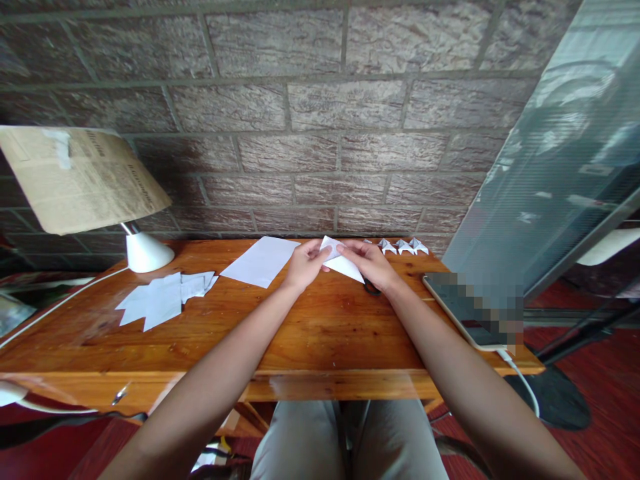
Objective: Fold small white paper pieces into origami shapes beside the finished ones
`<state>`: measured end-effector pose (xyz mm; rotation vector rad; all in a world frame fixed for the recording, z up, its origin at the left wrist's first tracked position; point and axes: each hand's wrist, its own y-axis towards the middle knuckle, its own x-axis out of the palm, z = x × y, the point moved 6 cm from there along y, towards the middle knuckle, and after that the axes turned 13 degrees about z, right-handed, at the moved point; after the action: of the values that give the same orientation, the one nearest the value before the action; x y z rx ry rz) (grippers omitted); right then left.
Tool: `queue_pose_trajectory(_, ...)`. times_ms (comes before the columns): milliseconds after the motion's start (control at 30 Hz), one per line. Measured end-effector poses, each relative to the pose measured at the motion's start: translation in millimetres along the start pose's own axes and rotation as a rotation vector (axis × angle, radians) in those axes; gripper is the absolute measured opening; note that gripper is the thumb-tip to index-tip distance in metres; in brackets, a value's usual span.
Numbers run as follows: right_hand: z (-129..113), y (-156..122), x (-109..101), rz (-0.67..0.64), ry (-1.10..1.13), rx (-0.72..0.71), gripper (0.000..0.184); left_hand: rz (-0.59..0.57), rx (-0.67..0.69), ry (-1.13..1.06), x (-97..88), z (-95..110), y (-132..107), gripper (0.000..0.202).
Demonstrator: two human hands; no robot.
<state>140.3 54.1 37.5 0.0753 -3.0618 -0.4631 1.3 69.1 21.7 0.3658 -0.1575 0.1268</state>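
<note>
A small white folded paper (345, 265) is held above the far middle of the wooden table (310, 333). My left hand (305, 263) pinches its left corner with fingers closed. My right hand (369, 263) grips its upper right part, fingers curled over it. A flat white sheet (260, 261) lies just left of my left hand. Three small folded white paper pieces (403, 247) stand in a row at the far edge, right of my right hand. Something dark (372, 288), partly hidden, lies under my right wrist.
A pile of cut white paper scraps (163, 297) lies at the left. A white lamp base (145, 252) with a paper-covered shade (75, 177) stands at the far left, its cable trailing off. A phone (475, 310) with a charging cable rests at the right edge. Brick wall behind.
</note>
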Motion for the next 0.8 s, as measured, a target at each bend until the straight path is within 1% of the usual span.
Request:
queue_pose_trajectory(100, -0.9, 0.7, 1.5, -0.025, -0.006, -0.066, 0.037, 0.016, -0.008, -0.012, -2.1, -2.6, 2.1, 0.038)
queue_pose_trajectory(200, 5.3, 4.4, -4.5, 0.07, -0.024, -0.091, 0.031, 0.016, -0.036, -0.033, -1.8, -4.1, 2.1, 0.04)
queue_pose_trajectory(267, 9.1, 6.2, -9.2, 0.148, -0.027, -0.103, 0.029, 0.011, -0.058, -0.045, -0.9, -4.4, 1.4, 0.04)
queue_pose_trajectory(333, 11.0, 6.6, -11.5, 0.193, -0.031, -0.117, 0.029, 0.015, -0.077, -0.05, -0.7, -4.4, 0.8, 0.04)
queue_pose_trajectory(600, 10.0, 4.8, -10.4, 0.205, -0.026, -0.119, 0.033, 0.038, -0.109, -0.087, -0.4, -4.9, 0.3, 0.04)
queue_pose_trajectory(800, 8.2, 3.2, -11.8, 0.215, -0.084, -0.137, 0.023, 0.001, -0.157, -0.098, 2.0, -7.7, 0.0, 0.038)
